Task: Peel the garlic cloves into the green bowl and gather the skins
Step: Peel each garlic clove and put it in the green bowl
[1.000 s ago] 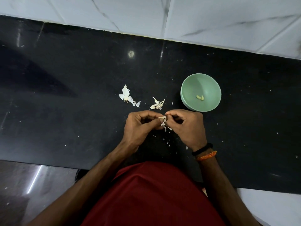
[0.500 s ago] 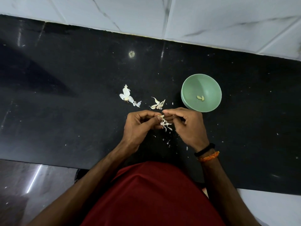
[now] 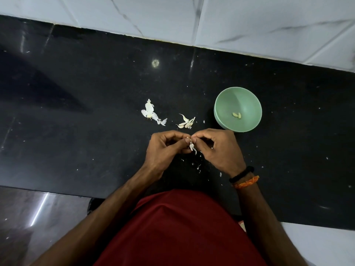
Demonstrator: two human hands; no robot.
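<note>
Can't make out the garlic clove point(image 3: 188, 139) itself: only a pale sliver shows btwn the fingertips of the left hand point(image 3: 166, 148) and right hand point(image 3: 218, 148), rest covered. I see both forearms run off the bottom edge. Tiny white specks point(image 3: 197, 166) on the black counter point(image 3: 76, 131) near its front edge are too small for me to ID. Counter cut off left and right.

No readable text, label, brand, number or sign is showing anywhere, neither on the green bowl point(image 3: 226, 104) at two o'clock nor on the black countertop point(image 3: 76, 112).
</note>
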